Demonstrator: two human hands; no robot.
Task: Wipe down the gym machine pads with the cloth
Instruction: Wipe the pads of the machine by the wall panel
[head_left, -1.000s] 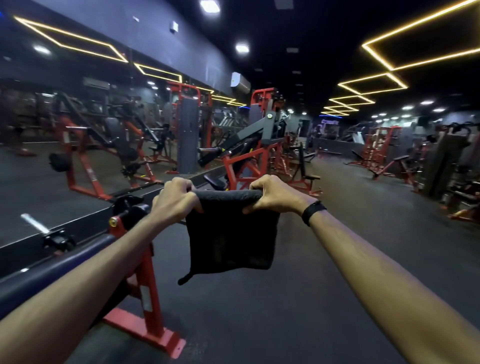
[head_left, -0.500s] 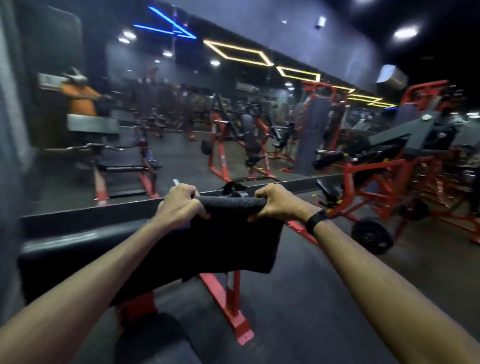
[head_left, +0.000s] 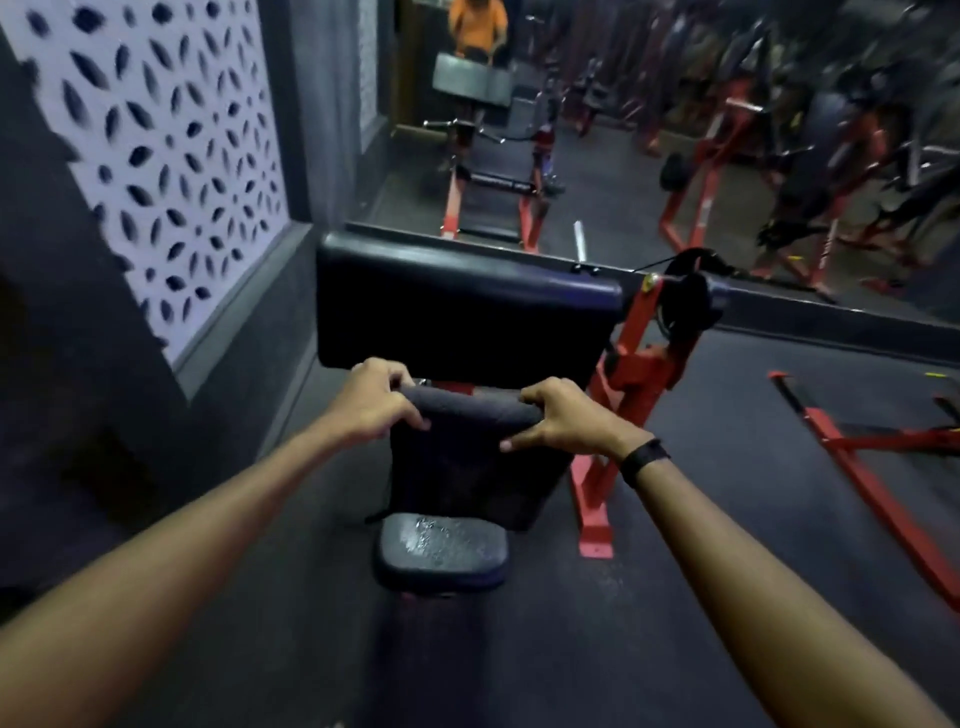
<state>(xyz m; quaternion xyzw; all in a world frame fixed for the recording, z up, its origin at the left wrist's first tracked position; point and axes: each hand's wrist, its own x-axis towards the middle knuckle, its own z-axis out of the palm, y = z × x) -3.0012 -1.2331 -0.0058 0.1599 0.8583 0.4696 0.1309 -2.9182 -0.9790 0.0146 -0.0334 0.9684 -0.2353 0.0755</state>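
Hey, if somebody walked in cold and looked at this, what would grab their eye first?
Dead centre, the left hand and right hand grip the top edge of a dark grey cloth, which hangs between them. Just beyond it stands the wide black padded armrest on its red steel frame, with a small black seat pad, glistening, below the cloth. At the left, a white patterned cut-out wall panel stands out.
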